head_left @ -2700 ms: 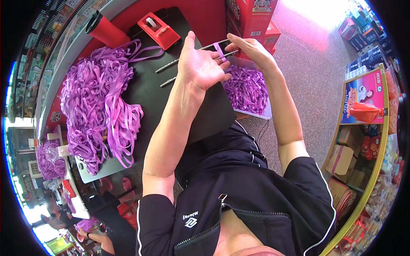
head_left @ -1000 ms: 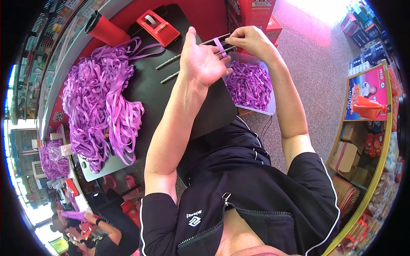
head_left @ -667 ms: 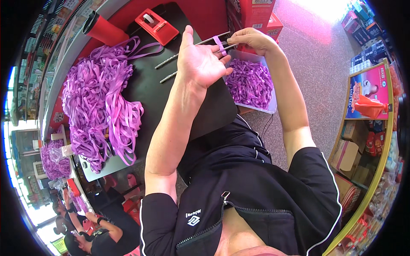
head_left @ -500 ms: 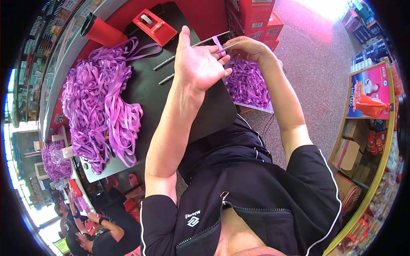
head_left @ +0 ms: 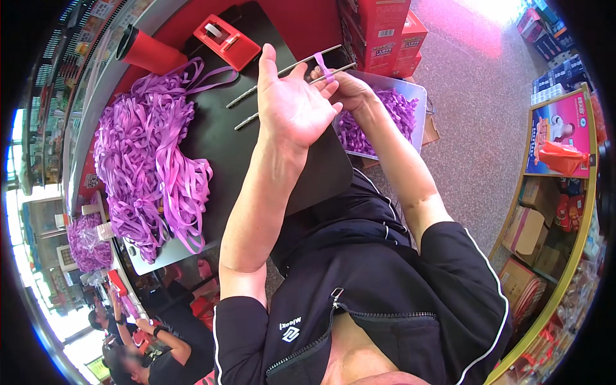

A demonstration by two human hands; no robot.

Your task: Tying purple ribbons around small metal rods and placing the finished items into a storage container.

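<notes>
Two thin metal rods point(head_left: 277, 79) with twisted ends reach across the far edge of the black table point(head_left: 314, 170). A short purple ribbon point(head_left: 323, 68) is looped around both of them. Palm up, my left hand point(head_left: 293, 109) has its thumb raised and its fingers stretched toward the loop, some passing under the rods. My right hand point(head_left: 353, 92) comes in from the right, its fingers closed at the ribbon's near end; its fingertips are partly hidden by the rod and my left fingers. A large heap of purple ribbon point(head_left: 144, 154) lies on the table's left.
A pale bin point(head_left: 418, 106) holding cut purple pieces stands beneath my right forearm. Beyond the heap are a red tape dispenser point(head_left: 228, 42) and a red tumbler point(head_left: 151, 51). Red cartons point(head_left: 378, 38) are stacked at the far side. Another person point(head_left: 163, 343) works at lower left.
My right hand has drawn in from the right toward the ribbon loop, baring more of the bin. My left hand remains palm up, its fingers slightly shifted.
</notes>
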